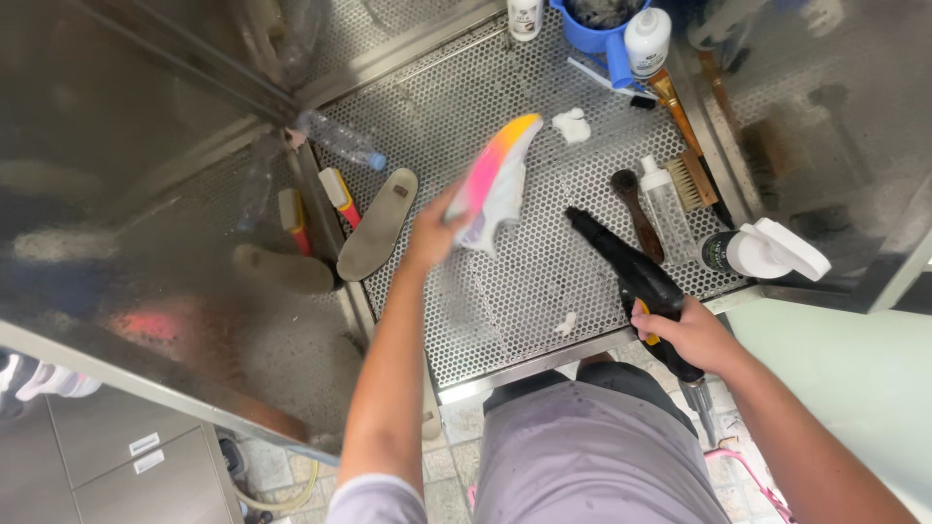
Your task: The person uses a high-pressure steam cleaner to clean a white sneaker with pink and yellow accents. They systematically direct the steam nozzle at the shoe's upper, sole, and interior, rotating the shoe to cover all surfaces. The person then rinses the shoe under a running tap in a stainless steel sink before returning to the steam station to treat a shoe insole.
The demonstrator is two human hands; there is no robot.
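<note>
My left hand [432, 231] holds up a shoe insole [493, 181] coloured white, pink and yellow, tilted above the perforated metal tray [505, 301]. My right hand [687, 333] grips a black spray gun [626, 269] near the tray's front edge. Its nozzle points up and left toward the insole, a short gap away from it.
A grey insole [377, 224], a small brush with a yellow and red handle [339, 195] and a clear plastic bottle [339, 141] lie at left. Brushes [636, 212], a slim bottle [667, 207] and a white spray bottle [767, 251] lie at right. A blue cup [594, 29] stands at the back.
</note>
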